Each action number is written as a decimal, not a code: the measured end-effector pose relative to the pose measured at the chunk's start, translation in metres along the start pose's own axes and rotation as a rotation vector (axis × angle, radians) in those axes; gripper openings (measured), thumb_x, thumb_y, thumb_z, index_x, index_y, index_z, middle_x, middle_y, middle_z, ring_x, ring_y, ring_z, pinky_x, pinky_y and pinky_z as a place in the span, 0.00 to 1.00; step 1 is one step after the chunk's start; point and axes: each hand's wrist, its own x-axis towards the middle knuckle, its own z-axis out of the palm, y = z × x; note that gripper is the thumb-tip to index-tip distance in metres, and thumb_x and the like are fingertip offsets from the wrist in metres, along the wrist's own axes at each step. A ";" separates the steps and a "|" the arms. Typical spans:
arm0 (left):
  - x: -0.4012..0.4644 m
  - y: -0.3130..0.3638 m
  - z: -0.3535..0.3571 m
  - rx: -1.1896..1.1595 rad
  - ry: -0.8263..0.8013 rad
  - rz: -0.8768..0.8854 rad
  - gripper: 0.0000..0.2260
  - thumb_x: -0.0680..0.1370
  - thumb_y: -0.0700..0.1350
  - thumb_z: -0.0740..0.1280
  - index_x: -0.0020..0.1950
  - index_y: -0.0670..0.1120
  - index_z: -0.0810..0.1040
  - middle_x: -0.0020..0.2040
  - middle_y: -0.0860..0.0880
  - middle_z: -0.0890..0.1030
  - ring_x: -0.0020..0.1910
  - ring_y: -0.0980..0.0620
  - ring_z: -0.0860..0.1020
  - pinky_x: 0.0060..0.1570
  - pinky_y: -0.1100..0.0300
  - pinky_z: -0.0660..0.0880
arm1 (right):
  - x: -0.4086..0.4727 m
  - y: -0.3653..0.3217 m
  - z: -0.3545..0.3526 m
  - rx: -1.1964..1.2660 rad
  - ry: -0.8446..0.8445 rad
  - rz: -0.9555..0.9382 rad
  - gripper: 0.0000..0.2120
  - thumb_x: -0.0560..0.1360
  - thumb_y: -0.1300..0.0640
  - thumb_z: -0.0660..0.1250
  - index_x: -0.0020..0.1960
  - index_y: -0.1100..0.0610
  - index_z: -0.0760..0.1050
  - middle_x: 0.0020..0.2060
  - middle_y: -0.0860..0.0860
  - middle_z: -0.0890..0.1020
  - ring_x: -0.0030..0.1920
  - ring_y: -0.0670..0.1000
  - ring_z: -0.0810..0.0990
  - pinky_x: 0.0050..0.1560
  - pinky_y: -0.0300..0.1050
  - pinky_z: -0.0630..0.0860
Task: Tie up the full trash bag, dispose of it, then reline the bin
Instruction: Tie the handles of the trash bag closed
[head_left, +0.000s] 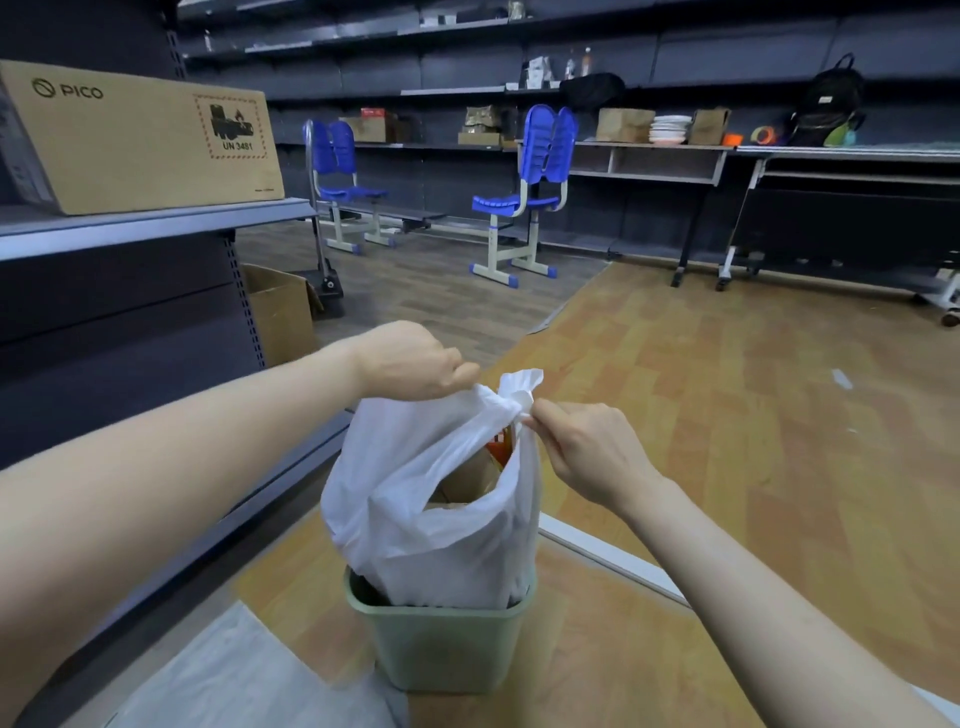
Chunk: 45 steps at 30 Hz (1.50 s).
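Note:
A white plastic trash bag (436, 499) stands half lifted out of a small green bin (441, 644) on the wooden floor. Cardboard and orange packaging show through its open mouth. My left hand (415, 364) is closed around the bag's left handle at the top. My right hand (587, 447) pinches the right handle, whose bunched end sticks up above my fingers. The two handles are close together but separate.
Dark shelving (130, 312) runs along my left with a PICO cardboard box (135, 140) on top. A flat white plastic sheet (249, 675) lies by the bin. An open carton (280, 312), two blue chairs (524, 197) and desks stand farther back.

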 end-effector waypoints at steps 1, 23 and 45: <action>0.001 -0.006 0.001 0.012 -0.018 0.001 0.12 0.82 0.38 0.49 0.61 0.40 0.67 0.46 0.44 0.77 0.39 0.44 0.80 0.32 0.56 0.69 | 0.005 0.002 -0.003 -0.006 -0.008 0.005 0.13 0.76 0.59 0.61 0.36 0.65 0.72 0.23 0.58 0.74 0.20 0.61 0.70 0.22 0.44 0.60; -0.008 -0.044 0.000 -0.885 0.240 -0.287 0.10 0.82 0.47 0.58 0.44 0.45 0.75 0.38 0.54 0.76 0.40 0.50 0.76 0.41 0.54 0.73 | 0.021 0.009 -0.001 0.135 0.138 0.136 0.16 0.76 0.56 0.58 0.37 0.66 0.74 0.26 0.58 0.76 0.26 0.62 0.73 0.26 0.50 0.69; -0.024 -0.023 -0.007 -0.287 0.162 -0.218 0.05 0.79 0.43 0.56 0.46 0.45 0.70 0.37 0.47 0.76 0.29 0.47 0.69 0.28 0.60 0.59 | 0.024 -0.012 0.002 0.077 0.030 0.094 0.14 0.80 0.55 0.59 0.41 0.63 0.73 0.32 0.58 0.78 0.33 0.64 0.74 0.31 0.47 0.66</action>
